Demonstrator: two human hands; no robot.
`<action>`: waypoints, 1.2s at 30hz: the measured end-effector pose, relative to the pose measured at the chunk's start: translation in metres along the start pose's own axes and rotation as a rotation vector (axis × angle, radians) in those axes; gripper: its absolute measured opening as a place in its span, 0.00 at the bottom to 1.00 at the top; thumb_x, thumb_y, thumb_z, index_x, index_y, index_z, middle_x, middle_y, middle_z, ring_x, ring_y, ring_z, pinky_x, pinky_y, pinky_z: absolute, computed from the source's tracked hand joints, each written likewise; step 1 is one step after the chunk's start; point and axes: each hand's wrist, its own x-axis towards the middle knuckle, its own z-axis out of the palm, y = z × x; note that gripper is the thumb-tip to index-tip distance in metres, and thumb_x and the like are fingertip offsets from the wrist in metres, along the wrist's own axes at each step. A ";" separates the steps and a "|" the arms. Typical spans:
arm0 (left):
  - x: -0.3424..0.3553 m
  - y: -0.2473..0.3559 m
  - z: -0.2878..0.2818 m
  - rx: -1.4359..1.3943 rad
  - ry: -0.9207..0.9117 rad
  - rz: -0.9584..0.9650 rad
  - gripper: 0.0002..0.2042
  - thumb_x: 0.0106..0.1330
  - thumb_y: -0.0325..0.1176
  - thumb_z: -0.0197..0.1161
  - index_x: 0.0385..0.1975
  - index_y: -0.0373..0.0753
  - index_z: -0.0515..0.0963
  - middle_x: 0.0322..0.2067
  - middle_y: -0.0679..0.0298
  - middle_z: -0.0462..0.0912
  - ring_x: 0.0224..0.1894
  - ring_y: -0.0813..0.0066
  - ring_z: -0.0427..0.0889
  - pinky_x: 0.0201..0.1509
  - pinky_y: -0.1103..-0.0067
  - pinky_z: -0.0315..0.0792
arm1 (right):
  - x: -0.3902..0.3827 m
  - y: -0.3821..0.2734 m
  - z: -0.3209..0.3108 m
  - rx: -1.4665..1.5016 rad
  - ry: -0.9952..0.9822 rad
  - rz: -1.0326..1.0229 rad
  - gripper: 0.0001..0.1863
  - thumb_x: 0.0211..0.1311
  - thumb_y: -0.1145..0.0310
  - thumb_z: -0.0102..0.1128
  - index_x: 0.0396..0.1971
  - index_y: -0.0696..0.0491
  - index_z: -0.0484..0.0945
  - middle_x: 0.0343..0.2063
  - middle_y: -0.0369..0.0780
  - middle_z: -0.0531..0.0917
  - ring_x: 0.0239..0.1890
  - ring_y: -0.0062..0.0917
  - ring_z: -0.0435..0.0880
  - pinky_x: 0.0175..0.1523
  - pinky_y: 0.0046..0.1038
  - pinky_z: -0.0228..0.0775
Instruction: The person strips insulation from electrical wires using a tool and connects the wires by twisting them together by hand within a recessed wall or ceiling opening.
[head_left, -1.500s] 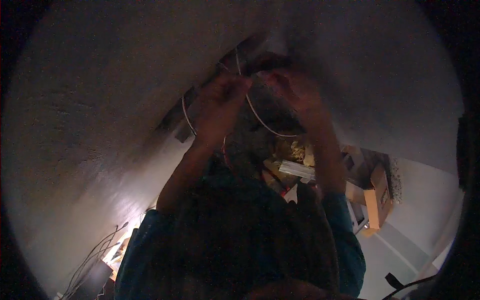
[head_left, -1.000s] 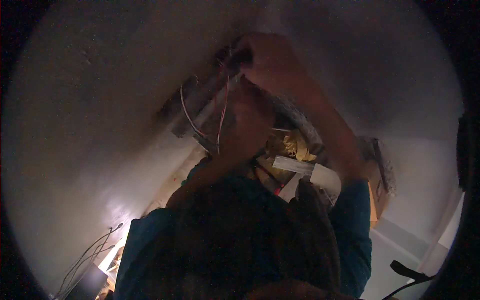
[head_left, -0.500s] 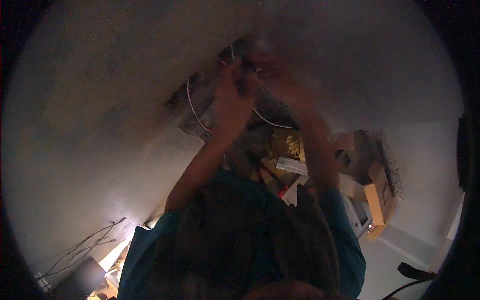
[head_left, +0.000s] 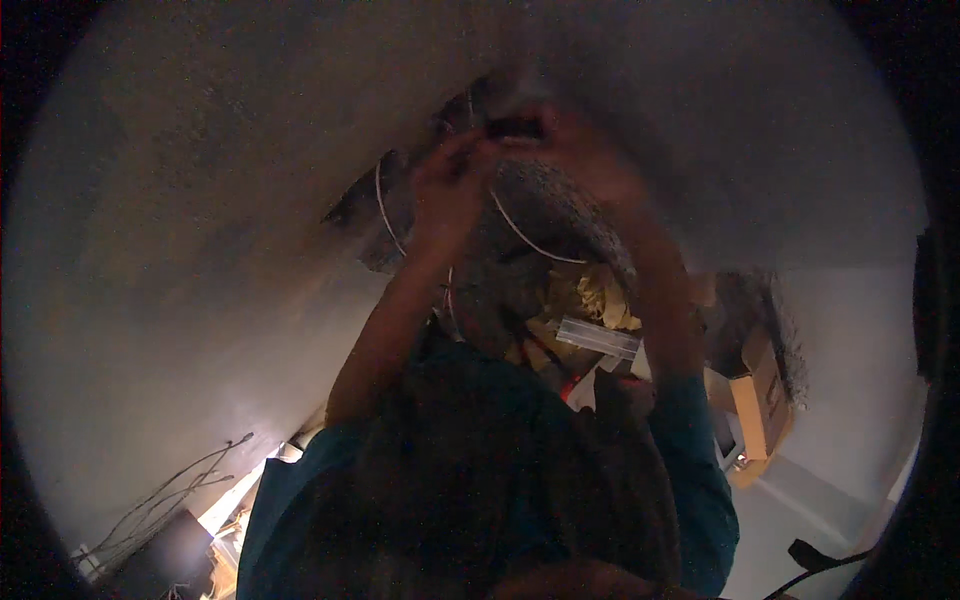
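At the top centre of the dim view, my left hand (head_left: 450,190) and my right hand (head_left: 590,155) meet with their fingertips nearly together. The fingers of both are bent and closed. Between them, against the right fingers, is a small dark object (head_left: 515,128) with a pale lower edge; its kind is too dark to tell. What the left fingers pinch is hidden in shadow. A thin white cable (head_left: 382,195) curves down left of my left wrist. Another white cable (head_left: 525,237) runs between my forearms, down toward the right one.
Below my hands lie crumpled yellowish material (head_left: 600,295) and a clear ribbed plastic strip (head_left: 598,338). An open cardboard box (head_left: 760,400) stands at the right. Grey wall surfaces (head_left: 180,250) flank my arms. Loose dark cables (head_left: 170,490) hang at lower left, beside a bright lit area.
My hands have moved slightly apart, the right one to the right and the left one a little left. The dark object between them now shows more plainly.
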 end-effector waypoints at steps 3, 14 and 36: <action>0.007 -0.010 0.002 -0.250 -0.108 -0.067 0.16 0.64 0.35 0.64 0.49 0.32 0.77 0.38 0.60 0.82 0.39 0.76 0.80 0.44 0.79 0.74 | 0.005 -0.010 -0.009 0.254 -0.036 -0.114 0.13 0.63 0.68 0.57 0.43 0.62 0.77 0.39 0.38 0.82 0.43 0.23 0.80 0.53 0.25 0.71; 0.016 -0.001 0.002 -0.395 -0.118 -0.235 0.14 0.65 0.38 0.64 0.44 0.35 0.79 0.35 0.66 0.80 0.36 0.78 0.75 0.41 0.78 0.70 | 0.014 -0.068 -0.033 -0.011 -0.443 0.003 0.12 0.65 0.67 0.52 0.40 0.59 0.79 0.30 0.37 0.82 0.31 0.21 0.79 0.40 0.26 0.73; 0.057 0.023 0.014 0.789 -0.169 0.257 0.17 0.68 0.43 0.50 0.52 0.43 0.75 0.50 0.56 0.79 0.49 0.52 0.78 0.52 0.57 0.70 | -0.105 -0.235 -0.034 -0.304 -0.306 -0.005 0.12 0.66 0.67 0.52 0.46 0.53 0.76 0.31 0.35 0.79 0.27 0.21 0.78 0.32 0.24 0.73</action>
